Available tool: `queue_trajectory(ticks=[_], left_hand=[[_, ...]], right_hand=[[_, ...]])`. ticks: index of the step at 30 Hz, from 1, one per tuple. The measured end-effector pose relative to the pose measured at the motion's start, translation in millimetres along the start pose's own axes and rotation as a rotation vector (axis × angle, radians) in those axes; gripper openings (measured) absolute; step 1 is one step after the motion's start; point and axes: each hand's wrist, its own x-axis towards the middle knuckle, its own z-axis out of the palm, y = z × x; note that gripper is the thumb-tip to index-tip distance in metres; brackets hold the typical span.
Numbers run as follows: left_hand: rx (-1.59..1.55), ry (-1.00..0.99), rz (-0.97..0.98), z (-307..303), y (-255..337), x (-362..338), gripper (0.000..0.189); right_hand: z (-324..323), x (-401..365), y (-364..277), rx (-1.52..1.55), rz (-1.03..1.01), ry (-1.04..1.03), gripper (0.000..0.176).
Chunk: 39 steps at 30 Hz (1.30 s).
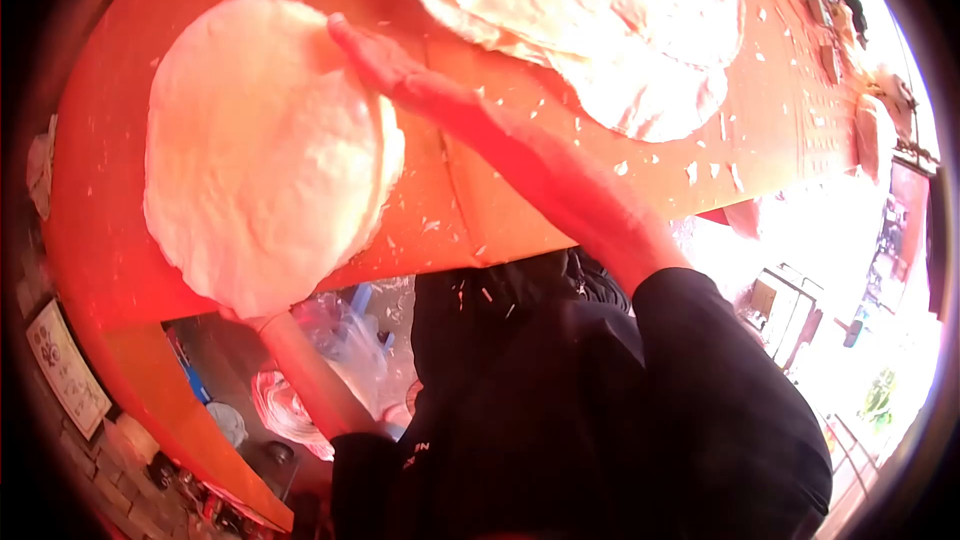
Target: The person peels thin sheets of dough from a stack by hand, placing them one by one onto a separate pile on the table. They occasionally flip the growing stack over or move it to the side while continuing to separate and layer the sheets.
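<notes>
A stack of round, pale, flat sheets (265,150), which look like dough or flatbread, lies on the left of the orange table top. My right hand (375,60) rests at its upper right edge, fingers stretched out along the side of the sheets. At the near edge of the same stack is my left hand (245,317), its fingers mostly hidden by the sheets. A second pile of pale, uneven sheets (620,30) lies farther right, touched by neither hand.
Small white scraps are scattered over the orange table (430,200). Below its near edge are clear plastic bags (350,340) and a red-and-white bundle (285,405). A metal-framed rack (785,305) stands at the right, in glare.
</notes>
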Motion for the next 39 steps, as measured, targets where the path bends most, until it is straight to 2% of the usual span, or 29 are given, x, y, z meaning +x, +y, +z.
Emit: queue_trajectory(ticks=[1,3,4,5,6,8,9,10,11,12,13,15,17,19,20,22,25,26,27,29,30,32,33,34,35,37,38,39], left_hand=[[-0.012,-0.006,0.007,5,5,0,0.059],[-0.322,0.116,-0.196,3,18,-7,0.057],[-0.339,0.115,-0.191,8,34,-11,0.057],[-0.52,0.186,-0.262,16,55,-20,0.056],[-0.694,0.251,-0.344,17,67,-29,0.055],[-0.651,0.266,-0.347,-15,8,-44,0.061],[-0.573,0.329,-0.459,-23,5,-58,0.062],[-0.491,0.392,-0.566,-25,4,-72,0.062],[-0.499,0.392,-0.562,-23,4,-85,0.062],[-0.452,0.392,-0.629,-20,5,-101,0.058],[-0.404,0.391,-0.692,-14,8,-115,0.053],[-0.478,0.187,-0.777,8,23,-145,0.047],[-0.368,-0.033,-0.822,43,57,-171,0.044],[-0.403,-0.297,-0.818,66,74,-192,0.042],[-0.4,-0.294,-0.815,77,85,-201,0.042],[-0.475,-0.526,-0.808,98,108,-213,0.042],[-0.495,-0.6,-0.795,123,135,-224,0.044],[-0.501,-0.625,-0.782,129,138,-226,0.044],[-0.502,-0.619,-0.779,137,143,-227,0.044],[-0.496,-0.685,-0.724,152,156,-229,0.042],[-0.495,-0.68,-0.725,159,163,-229,0.042],[-0.492,-0.739,-0.743,176,174,-228,0.041],[-0.489,-0.735,-0.744,185,179,-229,0.041],[-0.511,-0.74,-0.733,192,184,-230,0.041],[-0.535,-0.747,-0.716,196,187,-231,0.041],[-0.532,-0.743,-0.716,201,191,-233,0.041],[-0.532,-0.733,-0.721,203,192,-234,0.041],[-0.539,-0.737,-0.717,205,191,-235,0.041]], right_hand=[[-1,0,-9,-0.036,-0.018,0.02,0.075],[-20,-15,-24,-0.102,-0.027,-0.005,0.073],[-31,-22,-38,-0.171,-0.047,-0.036,0.071],[-41,-30,-45,-0.252,-0.004,0.042,0.067],[-59,-45,-59,-0.251,0.007,0.147,0.062],[-131,-61,-46,-0.202,-0.01,0.461,0.048],[-173,-72,-48,-0.238,-0.114,0.658,0.039],[-227,-79,-34,-0.164,-0.154,0.768,0.031],[-276,-88,-28,-0.141,-0.039,0.907,0.038],[-331,-91,-13,-0.26,0.038,1.028,0.037],[-364,-95,-13,-0.035,0.16,1.023,0.039],[-383,-105,-28,0.207,0.325,0.861,0.042],[-395,-102,-29,0.201,0.325,0.813,0.042],[-389,-100,-40,0.025,0.414,0.755,0.042],[-391,-100,-39,0.03,0.414,0.753,0.042],[-398,-94,-39,0.042,0.44,0.644,0.043],[-406,-83,-38,-0.062,0.377,0.57,0.039],[-405,-69,-40,0.018,0.516,0.683,0.035],[-404,-62,-41,0.017,0.513,0.677,0.035],[-404,-55,-39,-0.005,0.617,0.539,0.025],[-396,-52,-44,-0.006,0.619,0.534,0.025],[-386,-44,-60,-0.125,0.304,0.467,0.019],[-388,-40,-73,-0.111,0.082,0.4,0.018],[-395,-36,-92,-0.12,-0.055,0.311,0.015],[-386,-36,-122,-0.313,-0.131,0.443,0.013],[-394,-62,-179,-0.428,-0.092,0.301,0.037],[-421,-61,-168,-0.432,-0.096,0.306,0.037],[-458,-53,-143,-0.327,-0.075,0.368,0.025]])
